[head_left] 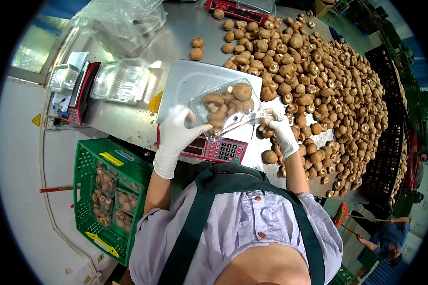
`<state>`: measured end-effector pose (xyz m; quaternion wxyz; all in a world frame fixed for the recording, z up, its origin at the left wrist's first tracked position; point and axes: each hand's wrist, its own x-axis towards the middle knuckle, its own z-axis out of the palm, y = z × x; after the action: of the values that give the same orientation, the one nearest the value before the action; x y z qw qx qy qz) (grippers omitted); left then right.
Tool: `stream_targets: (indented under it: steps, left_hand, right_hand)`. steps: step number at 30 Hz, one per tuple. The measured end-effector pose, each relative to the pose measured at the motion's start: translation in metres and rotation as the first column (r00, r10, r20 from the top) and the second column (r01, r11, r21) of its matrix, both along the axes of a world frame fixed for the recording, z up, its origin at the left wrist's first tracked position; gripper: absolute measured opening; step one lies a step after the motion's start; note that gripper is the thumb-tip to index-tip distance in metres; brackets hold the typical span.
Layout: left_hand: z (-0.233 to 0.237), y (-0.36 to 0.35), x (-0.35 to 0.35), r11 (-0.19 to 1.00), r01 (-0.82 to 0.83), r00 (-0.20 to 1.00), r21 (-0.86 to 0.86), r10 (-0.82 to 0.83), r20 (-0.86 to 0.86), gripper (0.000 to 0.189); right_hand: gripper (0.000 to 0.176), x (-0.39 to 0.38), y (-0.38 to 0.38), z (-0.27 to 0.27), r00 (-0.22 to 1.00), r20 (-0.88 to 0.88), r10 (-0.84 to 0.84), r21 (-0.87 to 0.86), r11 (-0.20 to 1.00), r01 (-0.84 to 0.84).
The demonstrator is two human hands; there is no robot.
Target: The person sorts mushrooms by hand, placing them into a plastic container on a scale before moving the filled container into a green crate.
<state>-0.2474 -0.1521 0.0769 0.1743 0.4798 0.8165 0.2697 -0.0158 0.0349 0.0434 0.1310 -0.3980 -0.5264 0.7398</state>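
Apron (pixel 195 209) below; gloved L hand (pixel 178 130) & R hand (pixel 279 128) fingers pinch clear clamshell (pixel 226 107), full w/ brown mushrooms (pixel 242 91), over scale (pixel 185 78).

Green crate (pixel 84 185), empty clear trays (pixel 123 80), mushroom pile (pixel 328 80), plastic bag (pixel 123 21)

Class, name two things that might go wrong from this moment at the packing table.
The box, piled full of mushrooms, is held over the scale by the left hand and right hand; one might roll out. The loose pile reaches the table edge, so some might drop off.
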Motion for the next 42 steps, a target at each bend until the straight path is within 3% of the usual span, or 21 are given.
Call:
stream_targets:
  steps: [1,2,5,7,11,15,17,19,22,23,24,25,26,27,28,30,31,33,36,39,42]
  left_hand:
    - [-0.002,0.002,-0.003,0.954,0.006,0.990,0.299,0.036,-0.133,0.060]
    - [-0.003,0.005,-0.003,0.954,0.006,0.991,0.299,0.035,-0.133,0.060]
    - [0.002,0.019,0.009,0.948,0.262,0.962,0.179,-0.242,-0.128,0.104]
    - [-0.001,0.024,0.021,0.953,0.277,0.934,0.124,-0.237,-0.266,0.105]
    - [0.003,0.027,0.034,0.963,0.252,0.932,0.096,-0.215,-0.292,0.099]
    - [0.005,0.031,0.040,0.972,0.207,0.906,0.108,-0.149,-0.396,0.080]
    - [0.004,0.032,0.029,0.965,0.175,0.948,0.195,-0.111,-0.298,0.072]
    - [-0.001,0.033,0.013,0.951,0.130,0.986,0.279,-0.095,-0.133,0.067]
    - [0.001,0.034,-0.004,0.940,0.117,0.984,0.320,-0.153,0.090,0.061]
    - [0.007,0.035,-0.009,0.923,0.045,0.934,0.382,-0.174,0.312,0.057]
    - [0.011,0.037,-0.011,0.904,-0.040,0.833,0.426,-0.205,0.514,0.054]
    - [0.011,0.039,-0.010,0.902,-0.039,0.834,0.429,-0.207,0.512,0.054]
    - [0.010,0.041,-0.007,0.785,-0.357,0.750,0.506,-0.082,0.656,0.050]
    - [0.009,0.043,-0.005,0.586,-0.640,0.609,0.496,-0.006,0.793,0.046]
    - [0.005,0.042,-0.008,0.588,-0.638,0.609,0.497,-0.009,0.793,0.046]
    - [-0.006,0.040,-0.015,0.385,-0.704,0.673,0.597,0.092,0.734,0.044]
    - [-0.009,0.040,-0.014,0.390,-0.702,0.674,0.597,0.090,0.733,0.044]
    - [-0.016,0.041,-0.009,0.744,-0.196,0.975,0.639,0.080,0.206,0.041]
    - [-0.026,0.048,0.004,0.901,0.123,0.976,0.415,-0.036,-0.213,0.041]
    - [-0.042,0.047,0.001,0.921,0.167,0.920,0.353,-0.017,-0.390,0.037]
    - [-0.052,0.049,-0.006,0.900,0.160,0.901,0.407,0.035,-0.432,0.033]
  right_hand:
    - [0.012,0.000,-0.001,0.000,1.000,0.000,-0.001,0.000,1.000,0.001]
    - [0.016,-0.001,-0.002,-0.002,1.000,-0.020,-0.006,0.023,1.000,0.006]
    - [0.025,-0.008,-0.009,-0.011,0.997,-0.055,-0.049,0.063,0.997,0.052]
    - [0.026,-0.015,-0.013,-0.013,0.980,-0.109,-0.165,0.042,0.984,0.170]
    - [0.023,-0.018,-0.012,-0.019,0.951,-0.120,-0.285,0.018,0.957,0.289]
    - [0.014,-0.026,-0.014,-0.019,0.959,0.030,-0.282,0.328,0.909,0.257]
    - [0.014,-0.026,-0.017,-0.013,0.960,0.060,-0.273,0.462,0.860,0.216]
    - [0.014,-0.023,-0.012,-0.012,0.957,0.119,-0.264,0.309,0.926,0.217]
    - [0.020,-0.020,-0.009,-0.010,0.971,0.128,-0.204,0.361,0.921,0.146]
    - [0.020,-0.018,-0.010,-0.005,0.971,0.129,-0.203,0.359,0.922,0.145]
    - [0.024,-0.016,-0.010,0.009,0.939,0.287,-0.188,0.527,0.850,0.009]
    - [0.028,-0.016,-0.010,0.020,0.877,0.435,-0.203,0.651,0.744,-0.151]
    - [0.039,-0.017,-0.012,0.027,0.824,0.488,-0.287,0.729,0.653,-0.204]
    - [0.031,-0.018,-0.010,0.028,0.838,0.409,-0.360,0.854,0.473,-0.214]
    - [0.026,-0.018,-0.008,0.033,0.918,0.275,-0.285,0.927,0.332,-0.174]
    - [0.019,-0.024,-0.006,0.047,0.982,0.151,-0.109,0.980,0.143,-0.135]
    - [0.017,-0.031,-0.007,0.053,0.986,0.162,-0.031,0.983,0.096,-0.158]
    - [0.018,-0.047,-0.008,0.057,0.960,0.253,0.116,0.967,-0.023,-0.252]
    - [0.018,-0.071,-0.016,0.049,0.910,0.366,0.193,0.921,-0.214,-0.325]
    - [0.019,-0.090,-0.025,0.033,0.870,0.474,0.133,0.836,-0.379,-0.397]
    - [0.018,-0.096,-0.026,0.024,0.876,0.467,0.125,0.837,-0.382,-0.391]
